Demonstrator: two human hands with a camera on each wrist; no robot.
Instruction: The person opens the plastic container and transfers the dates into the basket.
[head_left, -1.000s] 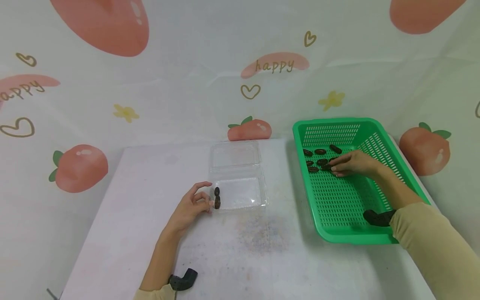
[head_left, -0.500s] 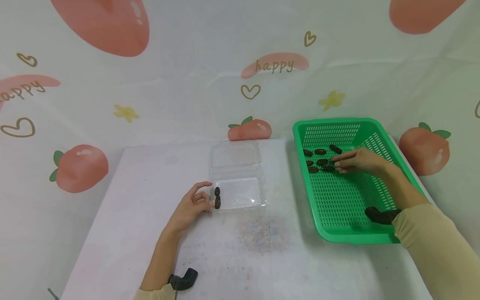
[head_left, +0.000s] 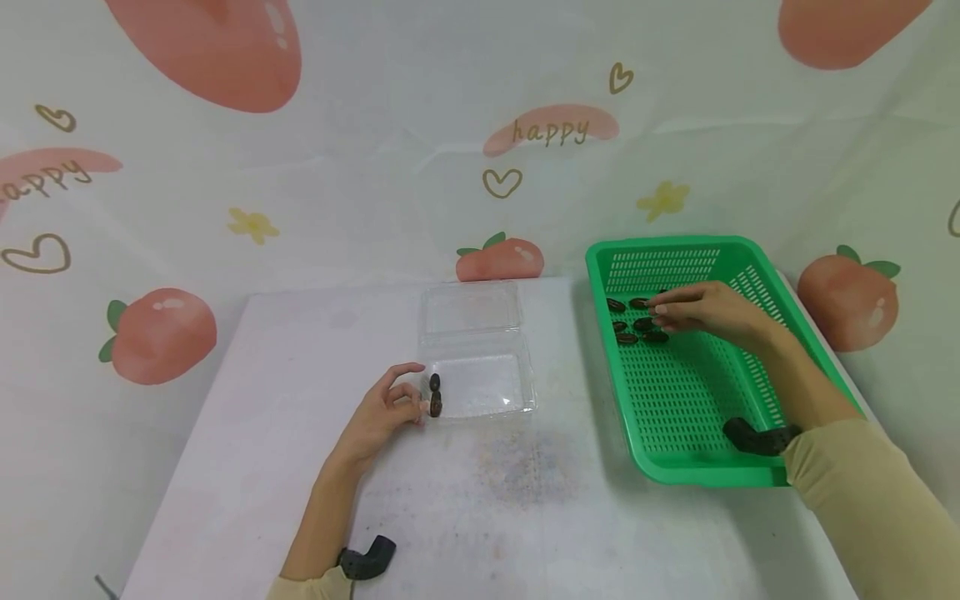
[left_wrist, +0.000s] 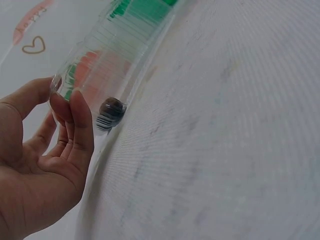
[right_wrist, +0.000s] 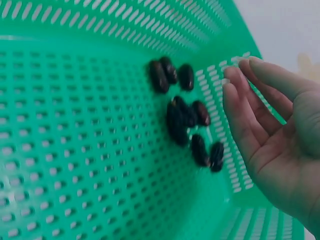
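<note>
My left hand (head_left: 382, 417) pinches the left edge of a clear plastic clamshell box (head_left: 483, 383), which lies with its lid (head_left: 471, 310) folded back. Two dark brown dates (head_left: 436, 405) sit in a column along the box's left side. In the left wrist view, thumb and fingertips grip the clear wall beside a date (left_wrist: 112, 108). My right hand (head_left: 708, 315) hovers inside the green basket (head_left: 697, 477), over the dates (head_left: 627, 338) at its far left. The right wrist view shows its fingers gently bent, holding nothing, apart from several dates (right_wrist: 176, 122).
The white tabletop (head_left: 285, 400) carries the box at centre and the basket on the right. A printed cloth (head_left: 375, 167) hangs behind the table's far edge. Black wrist mounts (head_left: 367, 559) sit on both forearms.
My right hand draws back slightly from the nearer dates, then moves up and left over the farther ones. The left hand and the box stay in place.
</note>
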